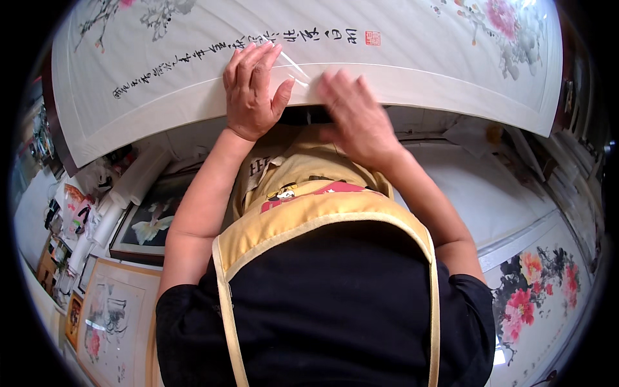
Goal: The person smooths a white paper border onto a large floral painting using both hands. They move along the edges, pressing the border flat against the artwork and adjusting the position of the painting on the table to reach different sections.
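Left hand lies flat, fingers together and extended, palm pressed on the near border of a large painted paper scroll; it grasps nothing. Right hand is motion-blurred just beside it at the same edge; whether it pinches anything cannot be told. A thin clear strip, possibly tape or film, runs between the two hands.

The scroll is spread across the bench, with ink calligraphy, a red seal and pink flowers. Judged light, thin, soft, easily creased or torn; best handled by the blank white margin with flat palms, off the inked area.

Surroundings: framed paintings lean at lower left, rolled papers beside them, another flower painting at lower right.
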The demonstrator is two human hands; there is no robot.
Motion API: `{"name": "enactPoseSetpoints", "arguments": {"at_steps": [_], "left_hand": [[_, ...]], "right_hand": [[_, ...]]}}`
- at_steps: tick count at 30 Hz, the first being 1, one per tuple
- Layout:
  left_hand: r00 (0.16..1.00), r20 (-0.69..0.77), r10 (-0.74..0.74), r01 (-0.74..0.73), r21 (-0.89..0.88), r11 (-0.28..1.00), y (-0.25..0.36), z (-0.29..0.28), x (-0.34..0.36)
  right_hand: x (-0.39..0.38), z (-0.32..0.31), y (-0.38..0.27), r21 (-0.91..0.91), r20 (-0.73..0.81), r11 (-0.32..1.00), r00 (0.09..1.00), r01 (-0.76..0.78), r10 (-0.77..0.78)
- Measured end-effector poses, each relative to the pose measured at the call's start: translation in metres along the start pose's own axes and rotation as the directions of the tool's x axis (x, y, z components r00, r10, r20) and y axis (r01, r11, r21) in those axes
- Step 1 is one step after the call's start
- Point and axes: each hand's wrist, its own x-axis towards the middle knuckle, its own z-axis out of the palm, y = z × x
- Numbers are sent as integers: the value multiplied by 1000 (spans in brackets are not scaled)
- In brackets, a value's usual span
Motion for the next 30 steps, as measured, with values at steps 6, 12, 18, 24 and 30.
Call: {"name": "enactPoseSetpoints", "arguments": {"at_steps": [6,12,18,24,30], "left_hand": [[1000,-15,7,-7,-39,999,-3,-1,2],[1000,-11,-3,2,-82,997,-3,-4,0],[996,73,41,-40,-14,999,2,-6,2],[893,394,219,-250,29,968,26,-25,-11],[825,506,253,-266,-48,963,45,-4,-23]], "right_hand": [[-16,-14,10,333,103,928,973,164,-209],[-3,1,6,83,27,994,997,65,-67],[-51,-6,20,318,221,937,949,146,-223],[-51,-26,44,185,-282,982,955,-40,92],[-33,-38,97,15,-507,967,831,-254,227]]}}
